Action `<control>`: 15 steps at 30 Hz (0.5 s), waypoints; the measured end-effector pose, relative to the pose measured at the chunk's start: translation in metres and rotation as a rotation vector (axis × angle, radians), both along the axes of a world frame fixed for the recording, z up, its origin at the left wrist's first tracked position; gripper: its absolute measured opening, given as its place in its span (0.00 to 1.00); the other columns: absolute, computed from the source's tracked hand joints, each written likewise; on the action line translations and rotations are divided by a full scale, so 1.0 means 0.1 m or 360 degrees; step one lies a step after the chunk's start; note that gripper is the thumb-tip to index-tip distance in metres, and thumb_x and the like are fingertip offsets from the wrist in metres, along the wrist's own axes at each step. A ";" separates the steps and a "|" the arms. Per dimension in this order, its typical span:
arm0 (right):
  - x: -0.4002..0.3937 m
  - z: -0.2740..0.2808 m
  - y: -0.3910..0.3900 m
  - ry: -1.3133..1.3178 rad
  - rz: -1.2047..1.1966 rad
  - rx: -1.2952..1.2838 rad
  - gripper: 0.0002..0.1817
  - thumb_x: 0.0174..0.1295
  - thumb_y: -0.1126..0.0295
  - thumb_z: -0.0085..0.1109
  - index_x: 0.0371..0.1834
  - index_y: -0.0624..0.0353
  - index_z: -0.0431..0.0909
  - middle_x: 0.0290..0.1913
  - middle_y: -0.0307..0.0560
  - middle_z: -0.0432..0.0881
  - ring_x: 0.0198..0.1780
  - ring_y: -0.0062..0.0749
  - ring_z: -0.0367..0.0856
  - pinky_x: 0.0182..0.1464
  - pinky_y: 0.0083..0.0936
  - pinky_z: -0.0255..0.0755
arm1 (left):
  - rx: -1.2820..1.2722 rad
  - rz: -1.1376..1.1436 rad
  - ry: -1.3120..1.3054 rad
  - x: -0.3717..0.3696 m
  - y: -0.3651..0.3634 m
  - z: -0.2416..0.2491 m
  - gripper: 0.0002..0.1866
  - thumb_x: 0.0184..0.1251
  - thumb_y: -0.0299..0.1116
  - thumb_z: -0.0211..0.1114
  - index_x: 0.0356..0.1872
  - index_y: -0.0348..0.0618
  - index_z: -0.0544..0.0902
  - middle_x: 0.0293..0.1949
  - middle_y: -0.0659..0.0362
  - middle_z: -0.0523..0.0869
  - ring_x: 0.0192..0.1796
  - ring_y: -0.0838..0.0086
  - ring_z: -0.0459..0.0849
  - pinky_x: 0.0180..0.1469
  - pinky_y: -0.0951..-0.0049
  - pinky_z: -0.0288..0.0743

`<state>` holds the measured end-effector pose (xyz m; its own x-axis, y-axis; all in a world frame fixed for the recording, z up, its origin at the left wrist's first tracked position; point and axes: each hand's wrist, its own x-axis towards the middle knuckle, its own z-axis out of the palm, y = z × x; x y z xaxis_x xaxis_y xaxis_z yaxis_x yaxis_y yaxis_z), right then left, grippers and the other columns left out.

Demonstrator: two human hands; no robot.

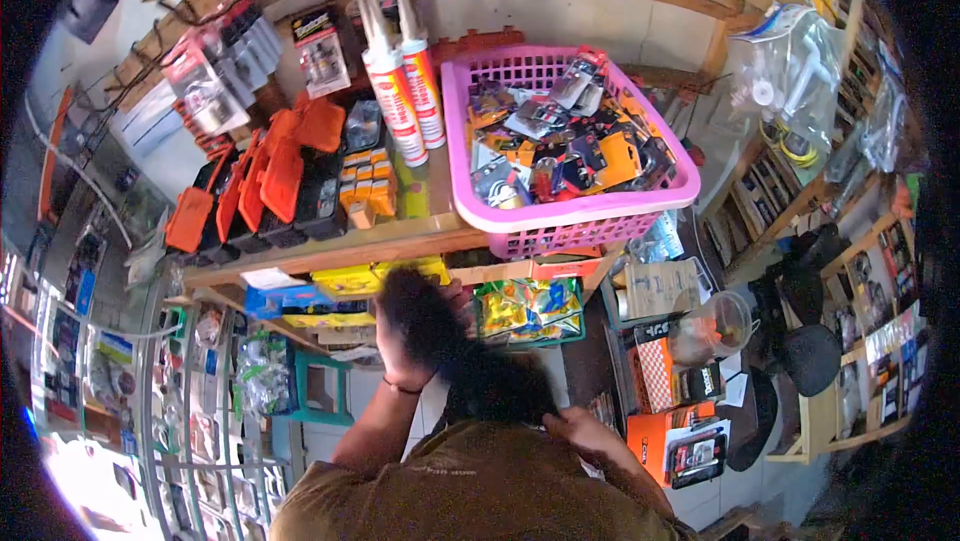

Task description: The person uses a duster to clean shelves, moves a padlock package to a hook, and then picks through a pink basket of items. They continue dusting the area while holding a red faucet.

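Note:
A black fluffy duster (425, 326) lies across the space in front of my chest, below the shelf edge, its outline soft and partly blurred. My left hand (398, 349), with a dark band at the wrist, is wrapped round its upper end; fingertips show at the far side. At the lower right, my right hand (578, 428) is closed at the dark lower end of the duster, its grip partly hidden. Just beyond the duster are yellow boxes (370, 277) and a box of green-and-gold packets (530, 309) under the shelf.
On the wooden shelf (330, 249) stand a pink basket (468, 211) full of packaged parts, white-and-red sealant tubes (395, 101), bins with orange lids (280, 179) and small orange boxes (368, 184). A green stool (322, 406) stands lower left. Orange boxes (650, 446) and a clear tub (715, 326) are at right.

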<state>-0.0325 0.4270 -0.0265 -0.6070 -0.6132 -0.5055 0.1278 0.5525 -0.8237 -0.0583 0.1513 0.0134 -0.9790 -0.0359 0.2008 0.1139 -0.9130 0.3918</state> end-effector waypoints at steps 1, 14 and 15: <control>0.03 -0.06 0.00 -0.0011 0.0032 0.0010 0.25 0.60 0.49 0.46 0.30 0.65 0.75 0.22 0.48 0.75 0.25 0.27 0.70 0.30 0.29 0.64 | 0.0071 0.0013 -0.0064 -0.01 -0.06 -0.03 0.31 0.62 0.60 0.38 0.56 0.49 0.66 0.55 0.52 0.70 0.55 0.58 0.70 0.56 0.58 0.64; 0.01 -0.15 -0.02 0.0388 0.0408 -0.0044 0.22 0.61 0.54 0.46 0.23 0.63 0.75 0.17 0.47 0.72 0.21 0.29 0.68 0.26 0.30 0.62 | 0.0053 -0.0086 -0.0206 0.04 -0.29 -0.24 0.32 0.62 0.60 0.36 0.58 0.48 0.64 0.55 0.52 0.70 0.60 0.59 0.65 0.60 0.50 0.55; -0.02 -0.12 -0.06 0.0210 0.0154 0.0044 0.23 0.61 0.53 0.46 0.23 0.65 0.75 0.17 0.51 0.72 0.20 0.32 0.68 0.26 0.32 0.62 | 0.0067 0.0136 -0.0084 0.17 -0.17 -0.04 0.32 0.61 0.61 0.37 0.58 0.48 0.63 0.55 0.51 0.71 0.57 0.58 0.68 0.59 0.50 0.58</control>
